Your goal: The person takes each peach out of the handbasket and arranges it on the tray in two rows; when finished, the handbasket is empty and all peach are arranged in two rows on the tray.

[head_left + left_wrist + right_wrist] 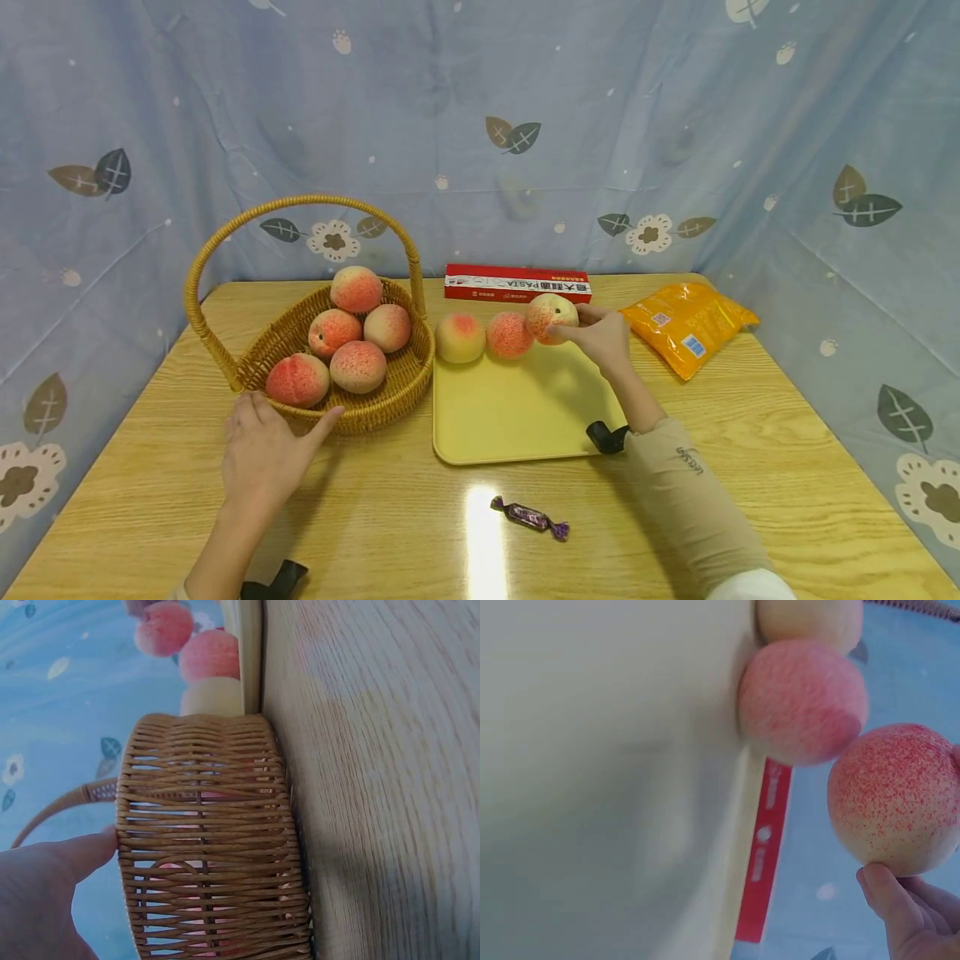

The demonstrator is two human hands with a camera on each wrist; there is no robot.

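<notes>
My right hand (pixel 602 335) pinches a peach (pixel 550 315) between thumb and fingers, over the far right part of the yellow tray (pixel 517 417). In the right wrist view this peach (pixel 896 799) is raised off the tray. Beside it on the tray sit a red peach (pixel 510 336) and a paler peach (pixel 460 338) in a row along the far edge. My left hand (pixel 266 450) rests at the near rim of the wicker basket (pixel 382 414), which holds several peaches (pixel 357 367). The left wrist view shows the thumb (pixel 94 851) against the rim, the other fingers hidden.
A red pasta box (pixel 517 283) lies behind the tray. An orange packet (pixel 686 327) is to the right of it. One purple-wrapped candy (pixel 529 517) lies on the wooden table in front. The basket's tall handle (pixel 315 200) arches above the fruit.
</notes>
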